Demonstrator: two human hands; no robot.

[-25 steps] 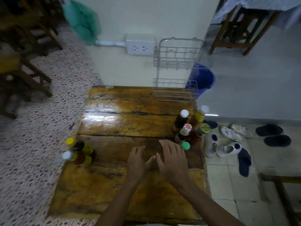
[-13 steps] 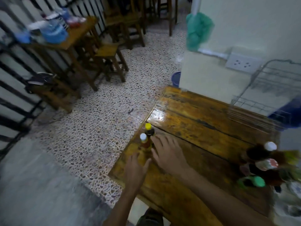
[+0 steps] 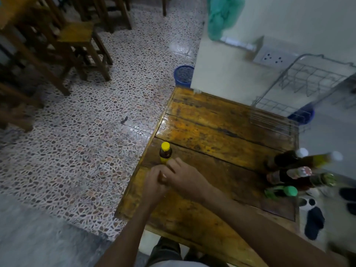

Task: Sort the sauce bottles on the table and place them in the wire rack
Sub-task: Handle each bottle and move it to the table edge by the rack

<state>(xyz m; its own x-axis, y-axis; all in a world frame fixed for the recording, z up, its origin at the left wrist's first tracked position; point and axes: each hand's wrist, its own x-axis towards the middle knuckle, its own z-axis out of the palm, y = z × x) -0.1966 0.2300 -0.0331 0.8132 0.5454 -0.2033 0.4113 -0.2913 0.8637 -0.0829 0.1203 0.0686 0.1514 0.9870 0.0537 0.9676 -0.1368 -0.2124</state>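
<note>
Bottle point(image 3: 165, 155): upright, yellow cap, dark contents, yellow label.
Right hand point(image 3: 185, 179) fingertips touch it; left hand point(image 3: 155, 184) curled, grip unclear.

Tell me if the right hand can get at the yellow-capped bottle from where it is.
Probably yes. The right hand lies just below the yellow-capped bottle, its fingers at the bottle's base, with nothing between them.

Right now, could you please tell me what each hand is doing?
Left hand: curled shut, contents hidden.
Right hand: fingers bent beside the yellow-capped bottle; grip cannot be told.
</note>
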